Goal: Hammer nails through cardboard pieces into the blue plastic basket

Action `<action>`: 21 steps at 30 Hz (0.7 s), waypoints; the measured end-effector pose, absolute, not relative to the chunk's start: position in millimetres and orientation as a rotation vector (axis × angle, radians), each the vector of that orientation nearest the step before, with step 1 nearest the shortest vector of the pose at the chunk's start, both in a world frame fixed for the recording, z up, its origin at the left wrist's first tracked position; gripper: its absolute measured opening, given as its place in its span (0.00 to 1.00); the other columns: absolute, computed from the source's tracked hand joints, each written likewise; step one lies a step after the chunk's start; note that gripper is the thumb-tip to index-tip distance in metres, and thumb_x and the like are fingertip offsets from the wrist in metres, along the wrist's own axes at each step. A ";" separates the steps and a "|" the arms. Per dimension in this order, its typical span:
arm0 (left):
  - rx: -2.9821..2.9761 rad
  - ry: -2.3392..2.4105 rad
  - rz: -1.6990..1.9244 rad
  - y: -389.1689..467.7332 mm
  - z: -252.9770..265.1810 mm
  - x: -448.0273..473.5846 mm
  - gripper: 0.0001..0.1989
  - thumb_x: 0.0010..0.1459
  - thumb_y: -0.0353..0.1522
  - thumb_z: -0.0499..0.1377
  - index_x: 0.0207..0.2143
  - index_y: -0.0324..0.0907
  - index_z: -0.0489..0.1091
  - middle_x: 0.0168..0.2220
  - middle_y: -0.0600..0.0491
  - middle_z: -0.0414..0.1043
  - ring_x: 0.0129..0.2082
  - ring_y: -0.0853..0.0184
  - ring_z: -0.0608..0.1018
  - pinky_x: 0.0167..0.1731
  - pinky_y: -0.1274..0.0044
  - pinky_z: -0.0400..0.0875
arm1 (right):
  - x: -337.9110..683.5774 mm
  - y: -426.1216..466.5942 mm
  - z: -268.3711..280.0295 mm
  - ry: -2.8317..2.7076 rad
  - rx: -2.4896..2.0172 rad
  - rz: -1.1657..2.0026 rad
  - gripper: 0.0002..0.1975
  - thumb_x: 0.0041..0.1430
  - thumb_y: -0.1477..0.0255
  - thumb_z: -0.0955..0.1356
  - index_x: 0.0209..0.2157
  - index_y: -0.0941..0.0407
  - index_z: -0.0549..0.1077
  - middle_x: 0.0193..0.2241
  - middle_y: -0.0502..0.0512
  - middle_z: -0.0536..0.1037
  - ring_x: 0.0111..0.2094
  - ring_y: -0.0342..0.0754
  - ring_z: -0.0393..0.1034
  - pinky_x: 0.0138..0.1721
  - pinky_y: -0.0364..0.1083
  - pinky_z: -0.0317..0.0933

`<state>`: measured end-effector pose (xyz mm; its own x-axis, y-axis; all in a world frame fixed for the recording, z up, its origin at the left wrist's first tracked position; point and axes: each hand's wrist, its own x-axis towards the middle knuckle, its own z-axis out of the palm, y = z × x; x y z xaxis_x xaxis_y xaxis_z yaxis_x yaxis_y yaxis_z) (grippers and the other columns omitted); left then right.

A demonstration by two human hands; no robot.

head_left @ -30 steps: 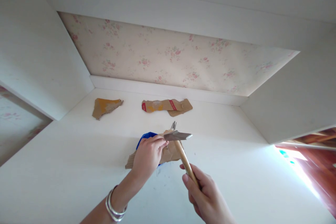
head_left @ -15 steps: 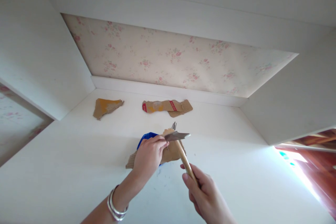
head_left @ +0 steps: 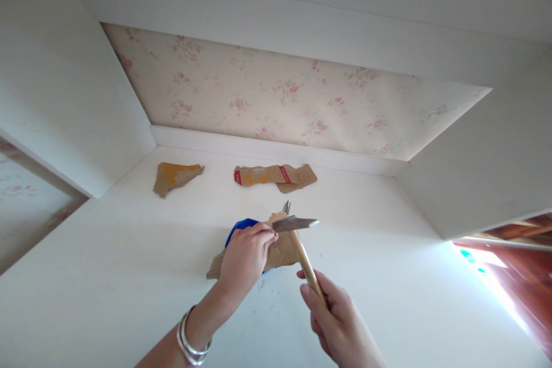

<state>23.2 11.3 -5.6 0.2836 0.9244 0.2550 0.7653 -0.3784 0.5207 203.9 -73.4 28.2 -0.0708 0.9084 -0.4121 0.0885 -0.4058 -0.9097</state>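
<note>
My right hand [head_left: 338,313] is wrapped round the wooden handle of a hammer [head_left: 308,264]. The hammer's grey metal head [head_left: 295,223] lies level just at the fingertips of my left hand [head_left: 244,253], which are pinched together. What they pinch is too small and covered to make out. Under my left hand is a torn piece of brown cardboard [head_left: 282,253], with a blue thing [head_left: 241,224] showing beside it, partly hidden by the hand. Several thin grey metal pieces like nails [head_left: 287,206] stick out just beyond the hammer head.
All this is on a white board [head_left: 150,276] between white side panels [head_left: 470,144]. Farther back lie a torn cardboard scrap [head_left: 175,178] and a cardboard strip with red print [head_left: 267,175]. Floral-patterned backing [head_left: 293,92] shows behind. Reddish wood [head_left: 517,276] is at the right.
The hammer head has shifted very slightly to the right. Both hands stay almost where they were, and the cardboard pieces have not moved.
</note>
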 end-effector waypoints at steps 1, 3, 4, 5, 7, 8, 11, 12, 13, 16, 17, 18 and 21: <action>2.265 1.541 0.756 11.3 -5.9 23.2 0.09 0.66 0.29 0.55 0.37 0.46 0.76 0.41 0.57 0.78 0.40 0.65 0.79 0.41 0.71 0.67 | 204.0 -73.9 27.7 -1.103 -1.529 1.555 0.31 0.56 0.45 0.66 0.46 0.58 0.67 0.16 0.36 0.50 0.15 0.36 0.40 0.13 0.37 0.38; 2.264 1.537 0.758 11.4 -6.4 23.3 0.09 0.66 0.29 0.55 0.36 0.46 0.76 0.41 0.57 0.78 0.40 0.66 0.79 0.42 0.72 0.67 | 204.4 -75.0 26.9 -1.079 -1.514 1.570 0.31 0.56 0.44 0.66 0.46 0.58 0.67 0.16 0.36 0.49 0.15 0.36 0.40 0.13 0.37 0.37; 2.263 1.535 0.762 11.5 -6.5 23.4 0.09 0.66 0.29 0.55 0.37 0.46 0.76 0.41 0.57 0.78 0.39 0.66 0.78 0.42 0.71 0.67 | 204.7 -75.5 26.6 -1.066 -1.514 1.568 0.32 0.56 0.44 0.65 0.47 0.58 0.66 0.16 0.36 0.50 0.15 0.36 0.39 0.13 0.37 0.37; 2.264 1.537 0.764 11.6 -6.5 23.6 0.10 0.66 0.29 0.55 0.37 0.46 0.76 0.41 0.57 0.78 0.39 0.66 0.78 0.42 0.71 0.67 | 204.9 -76.0 26.3 -1.064 -1.523 1.561 0.32 0.56 0.44 0.65 0.47 0.58 0.66 0.16 0.36 0.50 0.15 0.36 0.40 0.13 0.37 0.37; 2.269 1.537 0.764 11.9 -6.1 23.8 0.10 0.66 0.29 0.54 0.36 0.45 0.76 0.40 0.56 0.78 0.39 0.65 0.78 0.41 0.71 0.67 | 205.2 -76.9 25.3 -1.099 -1.539 1.539 0.31 0.56 0.44 0.65 0.46 0.58 0.67 0.16 0.37 0.50 0.15 0.36 0.41 0.13 0.37 0.38; 2.272 1.534 0.763 12.1 -6.0 23.8 0.11 0.67 0.29 0.54 0.35 0.45 0.75 0.40 0.56 0.78 0.39 0.65 0.78 0.40 0.71 0.67 | 205.1 -77.3 24.6 -1.125 -1.538 1.534 0.31 0.56 0.44 0.66 0.45 0.58 0.68 0.16 0.37 0.50 0.15 0.36 0.41 0.13 0.37 0.38; 2.277 1.536 0.762 12.7 -5.7 23.6 0.11 0.67 0.29 0.54 0.34 0.44 0.75 0.39 0.55 0.77 0.38 0.65 0.78 0.40 0.70 0.67 | 204.5 -78.3 22.4 -1.149 -1.521 1.540 0.31 0.57 0.44 0.65 0.46 0.58 0.68 0.17 0.38 0.51 0.14 0.35 0.41 0.12 0.37 0.38; 2.279 1.540 0.759 12.8 -5.8 23.4 0.11 0.67 0.29 0.54 0.34 0.44 0.75 0.39 0.55 0.77 0.37 0.65 0.78 0.40 0.70 0.67 | 204.1 -78.3 21.9 -1.144 -1.523 1.537 0.32 0.57 0.44 0.64 0.46 0.58 0.68 0.17 0.38 0.52 0.14 0.35 0.41 0.12 0.37 0.38; 2.280 1.544 0.753 12.9 -5.9 23.2 0.11 0.67 0.29 0.54 0.34 0.45 0.75 0.39 0.55 0.77 0.37 0.65 0.78 0.40 0.70 0.67 | 203.7 -78.3 21.5 -1.142 -1.527 1.531 0.32 0.57 0.44 0.64 0.47 0.58 0.68 0.17 0.38 0.52 0.14 0.35 0.41 0.12 0.37 0.39; 2.278 1.531 0.732 13.0 -6.3 22.7 0.10 0.66 0.29 0.55 0.35 0.45 0.76 0.40 0.56 0.77 0.38 0.65 0.79 0.41 0.70 0.67 | 202.9 -77.3 21.5 -1.158 -1.520 1.526 0.31 0.57 0.44 0.65 0.46 0.59 0.69 0.17 0.38 0.52 0.15 0.36 0.42 0.12 0.37 0.39; 2.276 1.530 0.735 13.0 -6.5 22.7 0.10 0.66 0.29 0.55 0.35 0.45 0.76 0.40 0.56 0.77 0.39 0.65 0.79 0.41 0.71 0.67 | 202.8 -76.9 21.7 -1.155 -1.518 1.529 0.31 0.57 0.44 0.65 0.46 0.59 0.69 0.17 0.38 0.52 0.15 0.36 0.42 0.12 0.37 0.39; 2.275 1.530 0.740 12.9 -6.6 22.7 0.10 0.66 0.29 0.55 0.36 0.45 0.76 0.40 0.56 0.77 0.39 0.65 0.79 0.41 0.71 0.67 | 202.8 -76.5 22.0 -1.147 -1.519 1.532 0.32 0.57 0.44 0.65 0.46 0.59 0.69 0.17 0.38 0.52 0.14 0.35 0.42 0.12 0.37 0.38; 2.280 1.546 0.747 12.6 -7.4 22.9 0.10 0.66 0.29 0.55 0.36 0.46 0.76 0.40 0.57 0.77 0.39 0.65 0.79 0.40 0.70 0.67 | 203.0 -75.6 22.8 -1.139 -1.548 1.518 0.32 0.58 0.44 0.64 0.47 0.58 0.69 0.17 0.38 0.52 0.14 0.36 0.41 0.12 0.37 0.39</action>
<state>22.9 12.6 -7.4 0.2913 0.9217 0.2561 0.7733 -0.3845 0.5041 203.0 -75.6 22.8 -0.0624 0.9160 -0.3963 0.1246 -0.3868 -0.9137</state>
